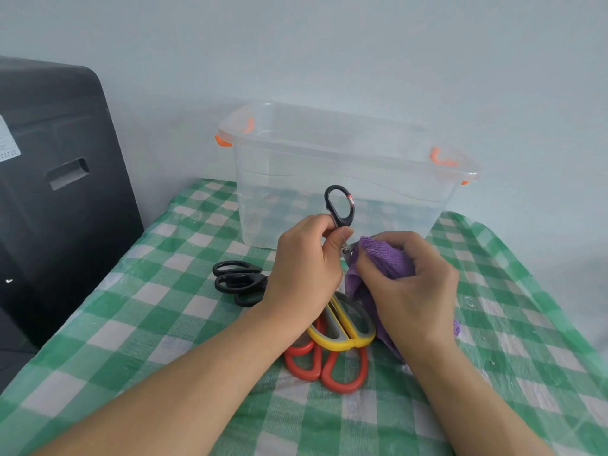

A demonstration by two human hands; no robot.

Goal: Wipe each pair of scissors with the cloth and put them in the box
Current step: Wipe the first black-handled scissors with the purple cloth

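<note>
Fingers point(332, 240) of left hand point(304, 268) pinching black scissors point(340, 205) by handle loop, held up just above desk point(148, 324). Right hand point(408, 284) fingers wrapped w/ purple cloth point(386, 258) round blade, hidden. Step: wiping, prob. first pair; clear box point(329, 179) behind looks empty. Next: draw cloth along blade, then drop in box. Black, yellow, red pairs waiting below hands.

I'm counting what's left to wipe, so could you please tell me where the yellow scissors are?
In the head view, the yellow scissors lie on the checked tablecloth near centre, atop the red scissors, partly under both hands.
</note>
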